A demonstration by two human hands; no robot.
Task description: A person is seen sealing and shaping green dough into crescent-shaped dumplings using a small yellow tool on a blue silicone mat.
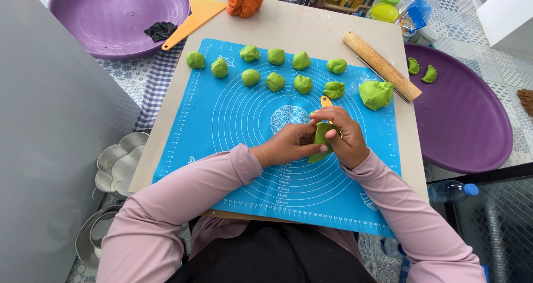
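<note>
While both hands (pixel 319 141) pinch it, the green dough piece (pixel 321 140) sits between them.

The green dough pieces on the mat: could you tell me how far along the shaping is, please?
Two folded green dumplings already lie in the purple tray. Both hands, left hand and right hand, pinch one green dough piece over the blue mat. Ten small green dough balls and a larger green lump remain unshaped.

sleeves: long, pale pink, snug cuffs | lap: black garment
</note>
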